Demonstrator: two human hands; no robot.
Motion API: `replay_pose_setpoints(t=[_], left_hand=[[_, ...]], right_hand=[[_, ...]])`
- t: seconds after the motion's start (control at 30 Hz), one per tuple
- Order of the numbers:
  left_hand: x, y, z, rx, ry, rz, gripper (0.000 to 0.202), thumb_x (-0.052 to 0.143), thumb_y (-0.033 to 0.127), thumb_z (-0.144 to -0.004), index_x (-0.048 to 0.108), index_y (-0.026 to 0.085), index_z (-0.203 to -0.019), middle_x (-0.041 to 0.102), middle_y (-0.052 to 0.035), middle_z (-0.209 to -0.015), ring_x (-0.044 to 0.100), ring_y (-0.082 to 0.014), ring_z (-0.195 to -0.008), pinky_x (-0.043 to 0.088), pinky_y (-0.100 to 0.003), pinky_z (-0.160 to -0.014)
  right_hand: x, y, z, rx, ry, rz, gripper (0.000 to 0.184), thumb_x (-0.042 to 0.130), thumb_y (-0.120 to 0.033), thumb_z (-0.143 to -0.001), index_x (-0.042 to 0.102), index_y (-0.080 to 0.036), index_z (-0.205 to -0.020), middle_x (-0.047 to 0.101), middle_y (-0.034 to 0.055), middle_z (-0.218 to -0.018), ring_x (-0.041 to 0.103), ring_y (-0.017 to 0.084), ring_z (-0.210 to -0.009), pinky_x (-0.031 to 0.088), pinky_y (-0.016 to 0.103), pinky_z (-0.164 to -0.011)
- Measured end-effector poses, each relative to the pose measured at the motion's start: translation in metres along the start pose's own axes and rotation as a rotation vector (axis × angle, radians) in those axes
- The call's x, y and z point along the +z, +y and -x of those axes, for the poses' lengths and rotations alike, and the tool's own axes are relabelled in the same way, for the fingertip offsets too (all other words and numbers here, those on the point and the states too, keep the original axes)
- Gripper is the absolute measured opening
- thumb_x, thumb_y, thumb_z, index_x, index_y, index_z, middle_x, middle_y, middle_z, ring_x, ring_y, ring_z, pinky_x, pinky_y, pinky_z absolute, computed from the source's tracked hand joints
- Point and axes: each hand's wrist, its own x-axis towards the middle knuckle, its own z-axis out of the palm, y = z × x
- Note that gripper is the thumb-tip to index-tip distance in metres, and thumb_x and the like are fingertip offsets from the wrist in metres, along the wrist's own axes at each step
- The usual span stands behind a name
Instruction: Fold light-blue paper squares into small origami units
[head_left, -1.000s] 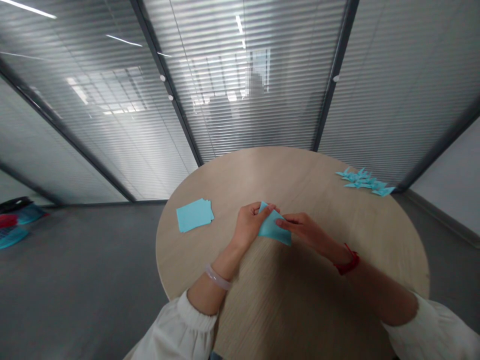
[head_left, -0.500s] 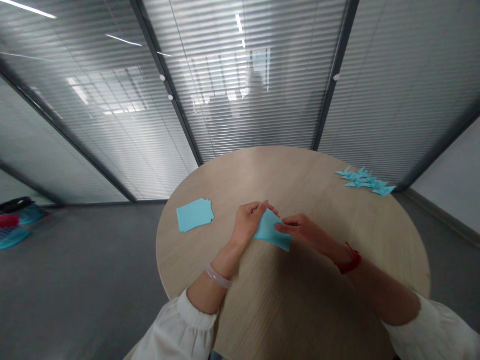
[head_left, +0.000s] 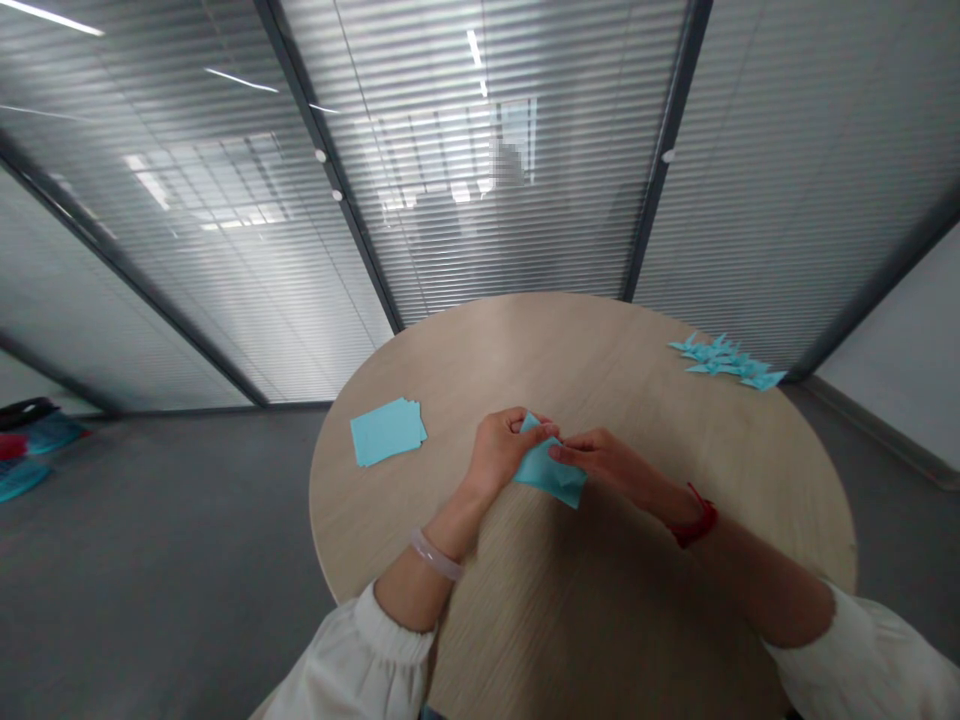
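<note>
A light-blue sheet of paper [head_left: 551, 477], partly folded, is held between my two hands above the middle of the table. My left hand [head_left: 506, 445] grips its left and upper part, with the thumb lying across the paper. On the right edge, my right hand [head_left: 600, 458] pinches the sheet between thumb and fingers. The two hands' fingertips come close together at the paper's top, and some of them are hidden behind it.
The round wooden table [head_left: 517, 350] fills the middle. A stack of blue paper sheets [head_left: 388, 432] lies on its left side. Several folded blue paper pieces [head_left: 724, 357] are heaped near the far right edge. Glass panels with blinds [head_left: 517, 240] stand behind.
My left thumb has moved from the paper's upper edge down across its face towards my right fingertips. The paper has shifted slightly and looks more bent. My right hand stays nearly still.
</note>
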Motion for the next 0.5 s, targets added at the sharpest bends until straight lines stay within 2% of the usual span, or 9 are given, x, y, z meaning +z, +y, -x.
replay_pose_setpoints(t=[0.17,0.37,0.5], left_hand=[[0.0,0.0005,-0.0005,0.008,0.024,-0.037,0.023,0.073,0.039,-0.065,0.071,0.016,-0.067,0.065,-0.0004,-0.058,0.049,-0.0098,-0.048,0.034,-0.02,-0.045],[-0.0008,0.0022,0.0001,0.021,0.034,-0.05,0.021,0.071,0.039,-0.067,0.071,0.017,-0.065,0.067,-0.0008,-0.06,0.051,-0.0111,-0.05,0.035,-0.022,-0.047],[-0.0023,0.0029,-0.0011,0.037,0.043,-0.03,0.018,0.071,0.035,-0.068,0.072,0.017,-0.065,0.069,-0.0022,-0.063,0.055,-0.0122,-0.053,0.039,-0.022,-0.05]], right_hand=[[0.0002,0.0006,0.0004,-0.026,-0.011,-0.003,0.05,0.048,-0.062,-0.082,0.057,-0.016,-0.063,0.05,-0.0012,-0.057,0.045,0.013,-0.055,0.035,0.026,-0.051],[0.002,0.0025,-0.0009,-0.056,0.019,0.048,0.051,0.047,-0.064,-0.08,0.051,-0.017,-0.06,0.041,-0.0031,-0.056,0.038,0.011,-0.054,0.028,0.025,-0.049],[0.0019,0.0034,-0.002,-0.061,0.017,0.016,0.052,0.047,-0.067,-0.078,0.046,-0.019,-0.058,0.038,-0.0039,-0.057,0.036,0.011,-0.054,0.028,0.026,-0.051]])
